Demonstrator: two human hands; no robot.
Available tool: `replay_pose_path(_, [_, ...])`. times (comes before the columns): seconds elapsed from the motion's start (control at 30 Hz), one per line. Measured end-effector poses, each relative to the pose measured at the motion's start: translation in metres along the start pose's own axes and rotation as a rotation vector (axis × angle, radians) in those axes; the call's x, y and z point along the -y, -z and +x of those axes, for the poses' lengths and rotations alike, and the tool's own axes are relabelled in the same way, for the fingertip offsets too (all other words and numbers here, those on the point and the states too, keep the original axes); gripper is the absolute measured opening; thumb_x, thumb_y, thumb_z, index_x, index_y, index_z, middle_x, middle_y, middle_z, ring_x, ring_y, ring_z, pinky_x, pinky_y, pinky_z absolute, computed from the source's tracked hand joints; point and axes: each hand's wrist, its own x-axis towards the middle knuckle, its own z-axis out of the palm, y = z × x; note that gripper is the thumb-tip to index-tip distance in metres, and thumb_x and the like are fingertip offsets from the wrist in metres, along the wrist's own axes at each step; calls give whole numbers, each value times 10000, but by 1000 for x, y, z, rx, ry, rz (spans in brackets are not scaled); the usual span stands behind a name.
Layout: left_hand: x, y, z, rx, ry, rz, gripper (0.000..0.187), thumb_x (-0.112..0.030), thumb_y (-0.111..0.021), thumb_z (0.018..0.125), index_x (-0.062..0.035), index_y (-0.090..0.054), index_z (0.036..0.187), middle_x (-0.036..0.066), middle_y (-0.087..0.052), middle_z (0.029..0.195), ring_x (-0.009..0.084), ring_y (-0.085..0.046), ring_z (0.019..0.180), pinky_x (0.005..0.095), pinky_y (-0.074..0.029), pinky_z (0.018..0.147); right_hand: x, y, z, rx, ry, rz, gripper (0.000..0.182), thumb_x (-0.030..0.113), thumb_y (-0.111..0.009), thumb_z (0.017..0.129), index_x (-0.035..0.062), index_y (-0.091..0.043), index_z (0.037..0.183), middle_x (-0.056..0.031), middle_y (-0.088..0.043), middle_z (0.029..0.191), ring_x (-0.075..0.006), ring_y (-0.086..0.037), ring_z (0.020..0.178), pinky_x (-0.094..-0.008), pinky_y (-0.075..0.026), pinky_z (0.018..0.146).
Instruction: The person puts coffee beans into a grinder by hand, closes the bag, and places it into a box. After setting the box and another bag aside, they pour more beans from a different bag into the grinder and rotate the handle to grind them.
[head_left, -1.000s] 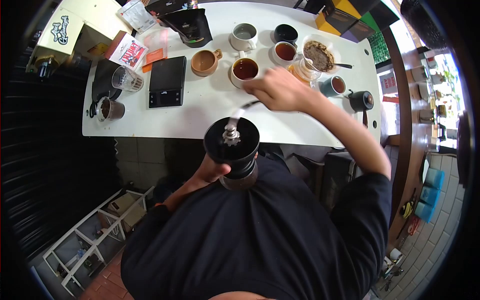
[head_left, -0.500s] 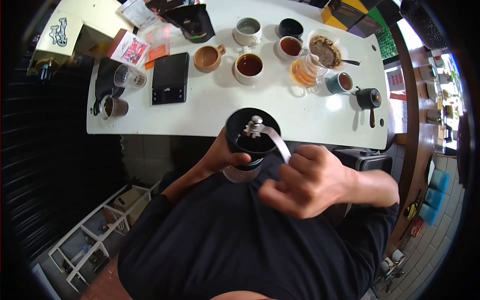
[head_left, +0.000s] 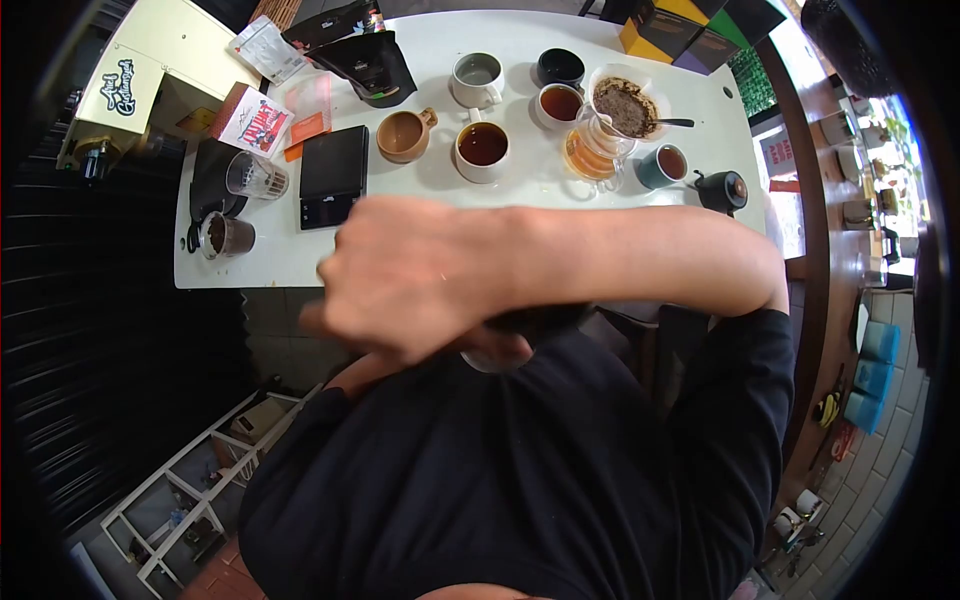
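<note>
A manual coffee grinder (head_left: 550, 319) is held in front of my chest, below the table's front edge. Only part of its black hopper and a bit of its clear lower jar show. My left hand (head_left: 497, 347) is closed around its body; a thumb shows and the other fingers are covered. Over the grinder, to its left, my right hand (head_left: 405, 280) is a fist, slightly blurred, on the grinder's crank. The forearm and fist hide the crank at this moment. Just beyond the fist lies a black scale (head_left: 334, 165).
On the white table (head_left: 270, 262) stand a brown cup (head_left: 403, 135), a white cup of dark drink (head_left: 482, 150), a glass server (head_left: 590, 158) with a dripper of wet grounds (head_left: 625, 106), a teal cup (head_left: 662, 168), and a jar of grounds (head_left: 232, 237). Black pouches (head_left: 370, 68) stand at the back.
My right fist has swung from the right of the grinder across to its left, turning the crank. My left hand still holds the grinder. The view has shifted slightly.
</note>
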Motion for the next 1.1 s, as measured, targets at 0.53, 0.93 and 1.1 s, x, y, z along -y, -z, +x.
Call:
replay_pose_path(0.53, [-1, -11, 4, -327, 263, -809, 1076, -553, -920, 617, 15, -440, 1395, 93, -607, 1264, 163, -586, 1167, 343, -461, 1032, 29, 6, -173, -194, -447, -211, 197, 128, -603, 623, 93, -589, 816, 3, -393, 494, -200, -432, 373, -364, -364, 402])
replay_pose_path(0.93, [-21, -21, 43, -205, 194, -359, 727, -408, -923, 629, 44, -572, 1077, 63, -680, 927, 128, -644, 863, 293, -527, 806, 6, 14, -12, 42, 168, -15, 240, 256, -606, 799, 24, -661, 827, -109, -660, 611, -296, -706, 625, -397, -509, 498])
replay_pose_path(1.1, [-10, -33, 21, -189, 142, -460, 979, -376, -985, 502, 57, -492, 1229, 109, -661, 1092, 187, -645, 1002, 329, -514, 928, -22, 2, -4, 96, 85, 77, 211, 240, -631, 776, 37, -662, 826, -120, -644, 620, -362, -667, 627, -421, -518, 541])
